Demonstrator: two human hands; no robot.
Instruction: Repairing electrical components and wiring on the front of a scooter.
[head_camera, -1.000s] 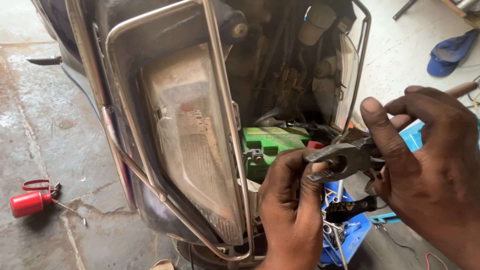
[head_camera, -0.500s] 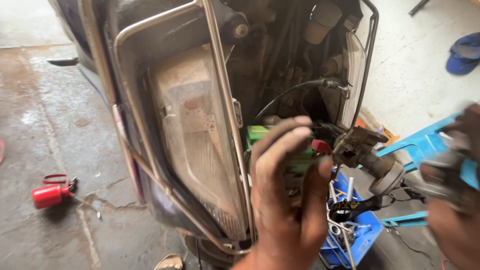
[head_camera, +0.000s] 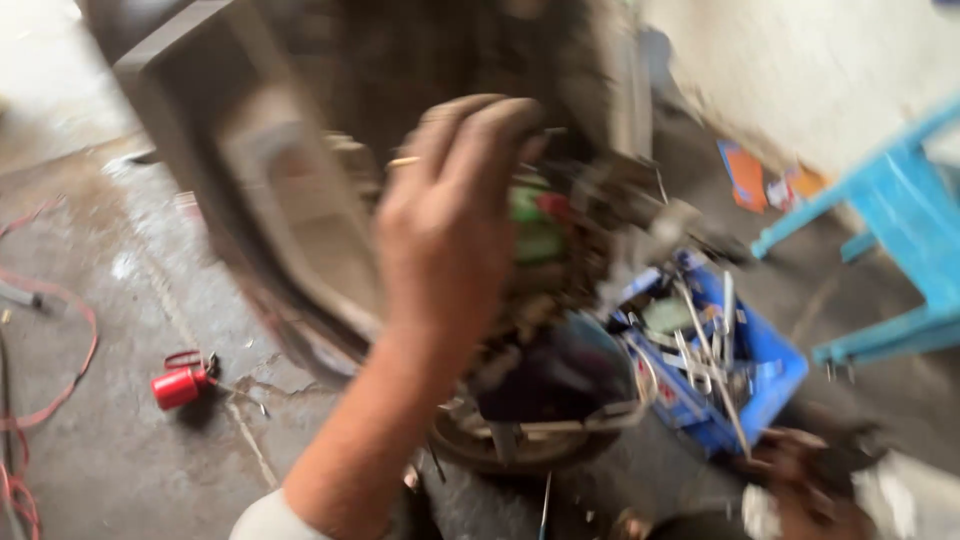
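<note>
The left hand (head_camera: 450, 215) reaches, fingers loosely curled and empty, into the opened front of the dark scooter body (head_camera: 300, 200) toward the blurred green block-shaped battery (head_camera: 540, 225), while the right hand (head_camera: 810, 490), low beside the blue plastic tool tray (head_camera: 770, 370), is too blurred to judge; this looks like mid-reach, needing a steadier view before gripping.

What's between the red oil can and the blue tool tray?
Head view, blurred: the scooter's front, with the left hand and forearm raised before it, between red oil can and blue tool tray.

The left hand (head_camera: 445, 215) is bare, with no glove, ring or watch; the forearm (head_camera: 355, 440) is bare too; a pale, off-white sleeve (head_camera: 268, 518) shows at the bottom edge, blurred; grime marks the fingers (head_camera: 480, 120).
</note>
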